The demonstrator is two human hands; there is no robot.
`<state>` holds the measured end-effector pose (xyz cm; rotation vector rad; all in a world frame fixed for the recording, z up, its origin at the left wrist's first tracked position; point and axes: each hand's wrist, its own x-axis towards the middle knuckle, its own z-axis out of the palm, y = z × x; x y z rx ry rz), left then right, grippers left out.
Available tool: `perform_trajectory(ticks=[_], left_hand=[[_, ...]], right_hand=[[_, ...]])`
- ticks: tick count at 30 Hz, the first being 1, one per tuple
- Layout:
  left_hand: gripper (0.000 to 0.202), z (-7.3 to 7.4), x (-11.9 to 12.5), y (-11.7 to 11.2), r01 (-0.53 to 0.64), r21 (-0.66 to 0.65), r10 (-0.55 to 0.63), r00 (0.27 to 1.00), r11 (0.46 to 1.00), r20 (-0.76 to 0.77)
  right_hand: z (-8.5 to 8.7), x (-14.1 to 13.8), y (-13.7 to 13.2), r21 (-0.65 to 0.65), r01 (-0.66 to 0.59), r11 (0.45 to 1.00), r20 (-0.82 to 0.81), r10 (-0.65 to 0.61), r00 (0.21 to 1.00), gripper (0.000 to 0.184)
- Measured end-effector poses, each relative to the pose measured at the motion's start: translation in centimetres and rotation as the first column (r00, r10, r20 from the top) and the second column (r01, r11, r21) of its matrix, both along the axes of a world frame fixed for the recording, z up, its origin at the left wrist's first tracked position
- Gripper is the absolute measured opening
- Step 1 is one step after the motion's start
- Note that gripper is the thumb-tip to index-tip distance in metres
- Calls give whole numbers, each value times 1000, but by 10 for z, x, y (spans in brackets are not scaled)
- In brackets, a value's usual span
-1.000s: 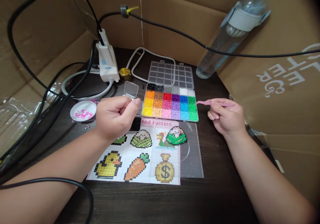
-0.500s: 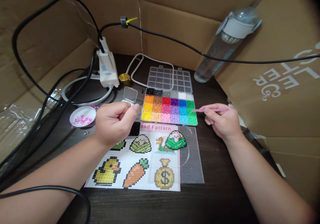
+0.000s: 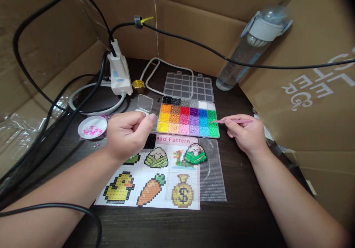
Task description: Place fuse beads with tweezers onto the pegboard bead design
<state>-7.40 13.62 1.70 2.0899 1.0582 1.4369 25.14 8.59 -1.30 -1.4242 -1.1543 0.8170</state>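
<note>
My right hand (image 3: 246, 134) pinches a pair of pink tweezers (image 3: 220, 121). Their curved tip is over the green beads (image 3: 212, 123) at the right end of the bead box (image 3: 168, 133). My left hand (image 3: 129, 134) is closed in a fist with the thumb on top, left of the box; whatever it may hold is hidden. Beneath it lies the printed bead pattern sheet (image 3: 133, 202), partly under a clear pegboard (image 3: 215, 183). A green-and-white bead figure with a black outline (image 3: 195, 154) sits on the pegboard. A small container of black beads (image 3: 149, 141) stands beside my left fist.
At left, a white dish (image 3: 80, 129) holds pink and white beads, with a few loose beads nearby. A power strip (image 3: 119, 74), black cables (image 3: 191, 41) and a gold cup (image 3: 138, 85) are behind. A water bottle (image 3: 241, 59) leans by the cardboard wall (image 3: 194, 11).
</note>
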Motion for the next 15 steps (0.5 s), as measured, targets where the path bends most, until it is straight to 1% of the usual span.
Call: perform_trajectory(ticks=[9,15], left_hand=[[52,-3,-1,1,5,-1,-5,1000,1000,12],[52,-3,-1,1,-1,-18,1,1000,1000,10]], right_hand=[[0,1,0,21,6,1000,-30,-5,1000,14],[0,1,-1,20,13,1000,-13,-13,1000,15]])
